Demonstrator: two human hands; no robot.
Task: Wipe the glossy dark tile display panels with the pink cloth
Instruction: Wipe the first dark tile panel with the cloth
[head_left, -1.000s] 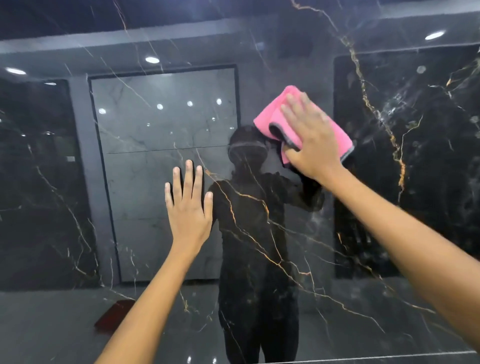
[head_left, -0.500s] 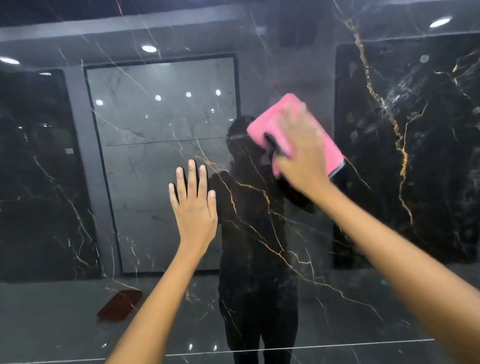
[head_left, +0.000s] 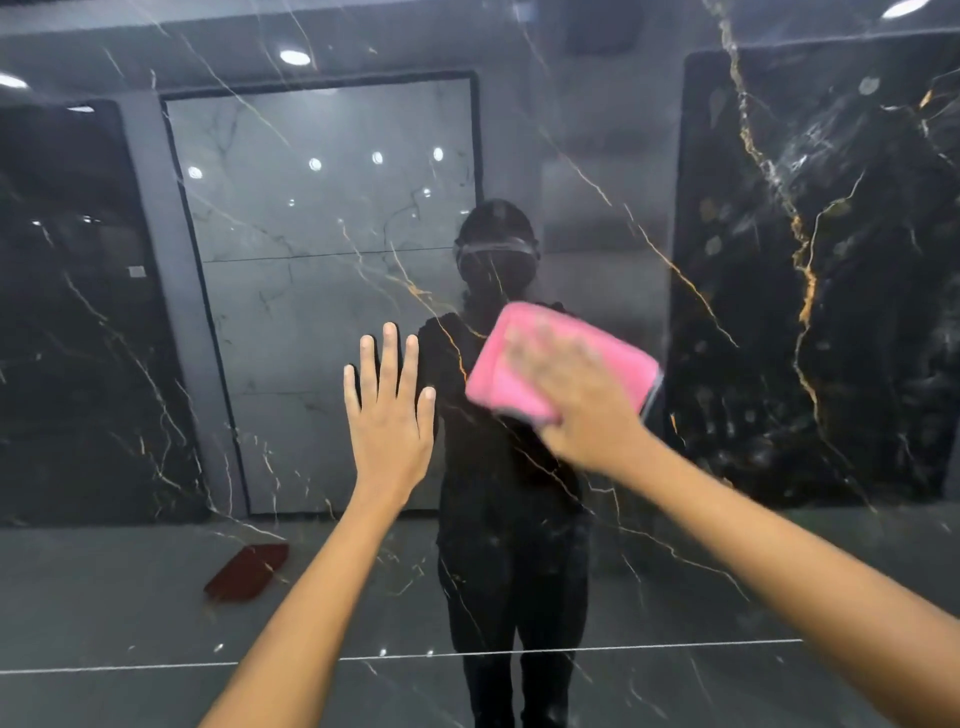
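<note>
Head view: a glossy dark tile panel (head_left: 597, 156) with thin gold and white veins fills almost the whole picture. The left hand (head_left: 392, 415) lies flat on the panel near the middle, a little toward 7 o'clock from the centre. Its fingers are straight and slightly spread, pointing to 12 o'clock, and they hold nothing. The right hand (head_left: 582, 400) is at 3 o'clock from the left hand, near it but apart. It is blurred, and it presses the pink cloth (head_left: 511, 371) against the panel. The fingers seem to lie stretched over the cloth toward 11 o'clock; because of the blur I cannot tell if they curl around its edge. The cloth is folded, and a grey edge shows at its 4 o'clock side. In the panel I see the dark reflection of a person (head_left: 498, 415) behind the hands, reflected ceiling lights (head_left: 295, 57) at 12 o'clock, and a dark red flat object (head_left: 247, 571) at 7 o'clock. A thin pale joint line (head_left: 649, 648) crosses the panel at 6 o'clock.
</note>
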